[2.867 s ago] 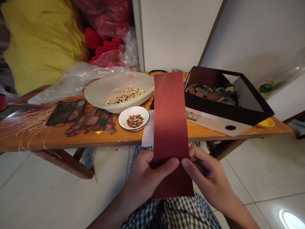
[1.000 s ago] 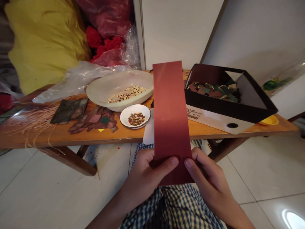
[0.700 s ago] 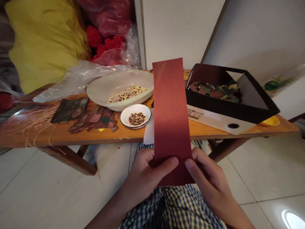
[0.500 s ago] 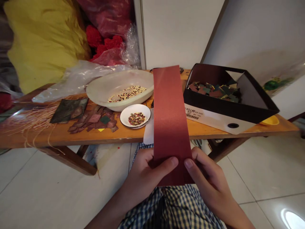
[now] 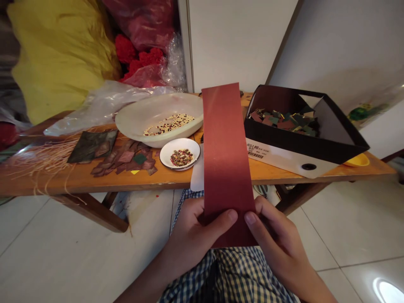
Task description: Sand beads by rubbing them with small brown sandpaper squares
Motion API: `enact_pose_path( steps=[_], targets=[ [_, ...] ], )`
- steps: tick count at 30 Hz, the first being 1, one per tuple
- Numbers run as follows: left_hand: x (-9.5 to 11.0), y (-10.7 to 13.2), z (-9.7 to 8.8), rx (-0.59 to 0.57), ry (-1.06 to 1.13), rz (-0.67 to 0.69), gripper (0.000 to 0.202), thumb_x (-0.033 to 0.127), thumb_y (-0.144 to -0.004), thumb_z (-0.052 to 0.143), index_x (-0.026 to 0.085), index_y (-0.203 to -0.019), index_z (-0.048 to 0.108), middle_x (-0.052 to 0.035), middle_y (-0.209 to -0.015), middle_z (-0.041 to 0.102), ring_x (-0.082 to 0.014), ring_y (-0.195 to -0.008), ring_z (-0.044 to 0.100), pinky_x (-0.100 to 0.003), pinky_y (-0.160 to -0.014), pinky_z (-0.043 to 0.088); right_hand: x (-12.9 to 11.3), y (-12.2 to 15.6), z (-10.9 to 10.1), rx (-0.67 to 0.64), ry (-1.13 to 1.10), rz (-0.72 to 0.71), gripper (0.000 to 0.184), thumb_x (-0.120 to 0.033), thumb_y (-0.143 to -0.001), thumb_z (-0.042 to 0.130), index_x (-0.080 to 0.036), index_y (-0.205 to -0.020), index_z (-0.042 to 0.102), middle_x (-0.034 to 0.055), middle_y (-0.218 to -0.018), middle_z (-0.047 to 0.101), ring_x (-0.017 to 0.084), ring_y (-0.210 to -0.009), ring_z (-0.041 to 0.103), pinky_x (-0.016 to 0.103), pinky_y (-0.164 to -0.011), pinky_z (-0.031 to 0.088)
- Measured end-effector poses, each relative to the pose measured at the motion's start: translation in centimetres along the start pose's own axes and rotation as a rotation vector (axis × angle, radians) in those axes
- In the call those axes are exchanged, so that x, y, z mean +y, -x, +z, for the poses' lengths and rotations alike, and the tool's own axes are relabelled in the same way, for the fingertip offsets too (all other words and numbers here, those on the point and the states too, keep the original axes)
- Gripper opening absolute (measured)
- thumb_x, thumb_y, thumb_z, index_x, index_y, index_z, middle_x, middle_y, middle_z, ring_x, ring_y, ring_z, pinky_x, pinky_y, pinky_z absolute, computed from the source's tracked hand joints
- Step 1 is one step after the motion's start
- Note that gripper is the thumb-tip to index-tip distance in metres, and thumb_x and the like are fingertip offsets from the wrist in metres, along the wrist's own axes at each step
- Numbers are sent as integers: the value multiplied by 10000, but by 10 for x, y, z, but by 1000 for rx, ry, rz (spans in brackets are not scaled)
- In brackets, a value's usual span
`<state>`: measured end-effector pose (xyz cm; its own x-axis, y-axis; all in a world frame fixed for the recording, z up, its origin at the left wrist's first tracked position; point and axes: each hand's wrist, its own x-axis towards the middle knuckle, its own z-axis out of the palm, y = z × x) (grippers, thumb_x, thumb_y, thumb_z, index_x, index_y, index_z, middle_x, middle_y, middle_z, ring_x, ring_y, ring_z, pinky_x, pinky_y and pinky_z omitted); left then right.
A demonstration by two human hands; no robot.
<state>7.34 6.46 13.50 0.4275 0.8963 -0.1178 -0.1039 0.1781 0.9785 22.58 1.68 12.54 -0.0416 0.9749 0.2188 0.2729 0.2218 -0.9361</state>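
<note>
A long dark-red strip (image 5: 224, 147), seemingly of paper or thin card, stands tilted up over my lap, its far end in front of the bench. My left hand (image 5: 197, 229) pinches its lower left part, thumb flat on the face and fingers hidden behind. On the lower right edge my right hand (image 5: 277, 229) grips it the same way, thumb on the near face. A white dish (image 5: 164, 158) of mixed beads lies just left of the strip. Behind that dish is a wide pale bowl (image 5: 132, 115) with small light and dark beads.
On the wooden bench (image 5: 176, 180), a black-and-white shoebox (image 5: 284, 152) holds small coloured pieces. To the left are brown scraps (image 5: 126, 162), a dark green square (image 5: 85, 145) and pale strings (image 5: 41, 155). A yellow bag (image 5: 63, 54) and red bundles (image 5: 142, 59) stand behind.
The strip has shifted slightly; the lower edge, uneven at the right before, now looks even. Both hands keep nearly the same grip.
</note>
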Motion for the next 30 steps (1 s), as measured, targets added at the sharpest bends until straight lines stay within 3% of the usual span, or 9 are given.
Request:
enact_pose_path(
  steps=[9,23,30],
  targets=[
    [-1,0,-2,16,-19,-5,144,314,-745,698,173,-767,713,-2,-726,708,-97,-633,588,-170,-561,463,1,2,1,-12,-7,23,187,-260,-959,397,-221,-782,444,-51,-665,405,81,-585,392,178,-517,354],
    [-3,1,-2,6,-29,64,143,313,-764,676,173,-737,686,11,-679,653,-86,-612,540,-162,-538,439,0,0,6,57,-39,10,194,-249,-958,396,-220,-772,441,-52,-662,398,77,-585,384,160,-509,358],
    [-4,0,-4,22,-61,29,169,341,-768,673,175,-780,699,4,-716,661,-100,-650,553,-181,-575,454,-1,1,6,41,-14,20,190,-249,-960,386,-226,-780,440,-45,-665,407,87,-586,392,175,-514,367]
  ],
)
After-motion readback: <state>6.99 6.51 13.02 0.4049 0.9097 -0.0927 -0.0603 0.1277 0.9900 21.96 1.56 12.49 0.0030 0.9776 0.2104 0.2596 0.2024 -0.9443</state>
